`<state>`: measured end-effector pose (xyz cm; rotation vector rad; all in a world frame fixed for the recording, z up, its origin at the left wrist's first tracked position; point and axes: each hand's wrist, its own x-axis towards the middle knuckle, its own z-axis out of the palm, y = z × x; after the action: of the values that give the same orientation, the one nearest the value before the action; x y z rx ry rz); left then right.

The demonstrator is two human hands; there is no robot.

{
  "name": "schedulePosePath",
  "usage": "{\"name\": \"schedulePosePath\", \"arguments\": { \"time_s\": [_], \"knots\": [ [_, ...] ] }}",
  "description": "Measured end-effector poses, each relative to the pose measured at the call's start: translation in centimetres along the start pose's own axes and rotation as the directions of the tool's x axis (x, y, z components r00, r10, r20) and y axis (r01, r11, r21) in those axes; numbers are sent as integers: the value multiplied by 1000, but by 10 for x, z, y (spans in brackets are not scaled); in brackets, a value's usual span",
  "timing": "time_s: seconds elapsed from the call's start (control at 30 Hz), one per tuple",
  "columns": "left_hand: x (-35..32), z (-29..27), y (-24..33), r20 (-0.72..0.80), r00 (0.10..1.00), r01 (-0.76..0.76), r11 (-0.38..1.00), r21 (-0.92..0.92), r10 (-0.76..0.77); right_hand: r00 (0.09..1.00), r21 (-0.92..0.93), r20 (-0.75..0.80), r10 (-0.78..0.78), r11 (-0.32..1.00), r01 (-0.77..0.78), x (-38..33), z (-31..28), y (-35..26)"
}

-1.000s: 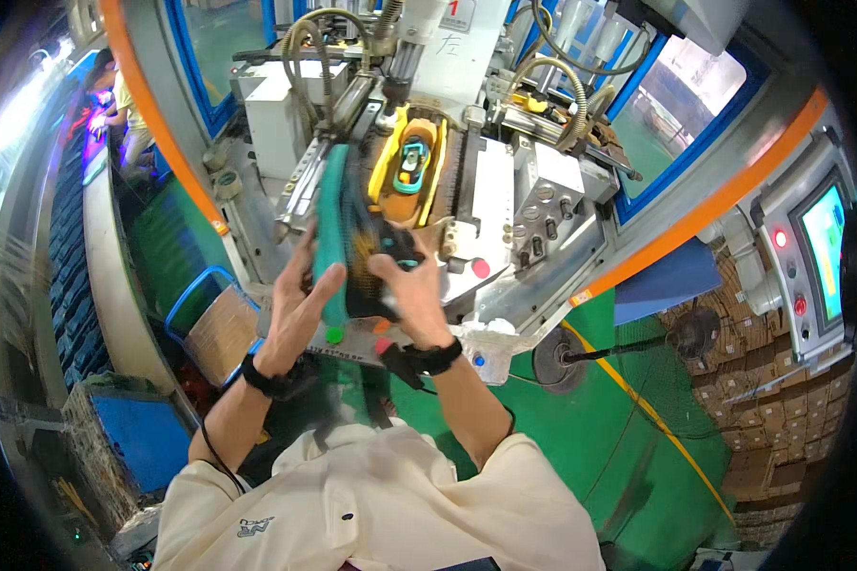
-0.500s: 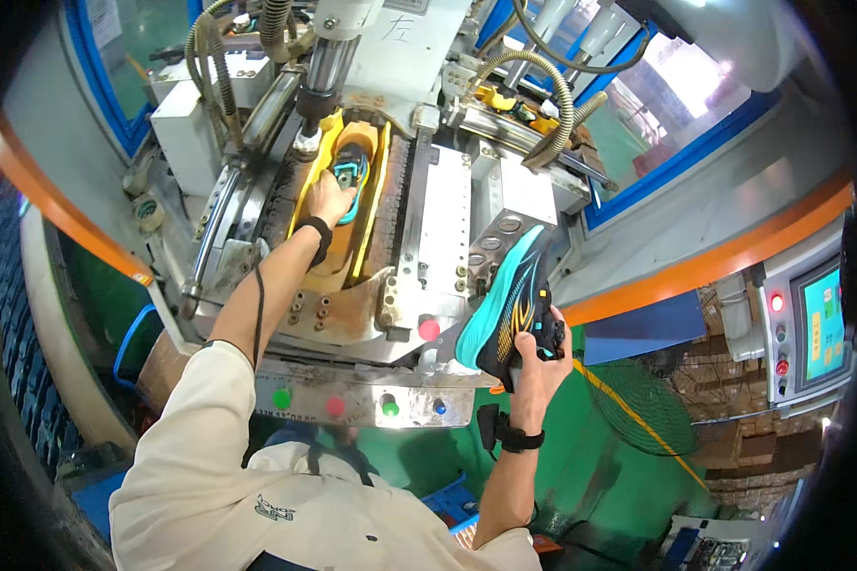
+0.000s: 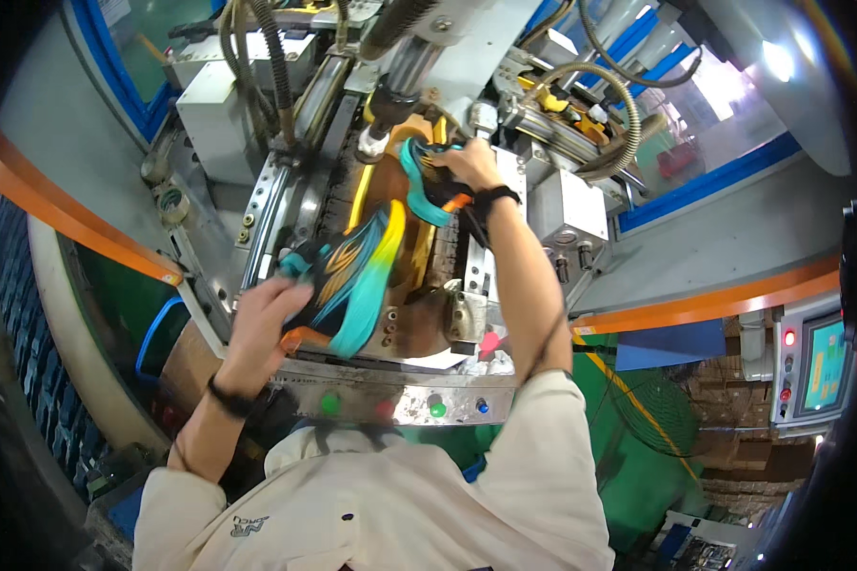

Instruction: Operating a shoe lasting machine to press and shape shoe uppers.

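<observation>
The left hand [image 3: 260, 328] grips a black, teal and yellow cloth shoe [image 3: 352, 276]; the right hand [image 3: 472, 167] grips a black-and-teal cloth shoe [image 3: 419, 186]. Both look light and bendy, probably best held at the back.

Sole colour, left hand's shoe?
Sole: mostly teal, yellow at the far end; best in the head view.

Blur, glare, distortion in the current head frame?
All in the head view: motion blur smears the bare left hand and softens the turquoise, black and yellow shoe beside it; a white light glares upper right; the long orange bar at right bows.
</observation>
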<state>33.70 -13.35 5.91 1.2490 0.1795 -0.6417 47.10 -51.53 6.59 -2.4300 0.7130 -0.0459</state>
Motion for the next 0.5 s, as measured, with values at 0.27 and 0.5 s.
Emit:
{"name": "schedulePosePath", "arguments": {
  "time_s": [0.27, 0.5],
  "knots": [
    [-191, -96, -32, -563, 757, -335, 937, 99, 330, 931, -236, -360, -54, 971, -35, 13, 156, -22],
    [-285, -85, -118, -914, 317, -183, 962, 204, 254, 678, -81, -276, -681, 720, 690, -155, 114, -30]
  ]
}}
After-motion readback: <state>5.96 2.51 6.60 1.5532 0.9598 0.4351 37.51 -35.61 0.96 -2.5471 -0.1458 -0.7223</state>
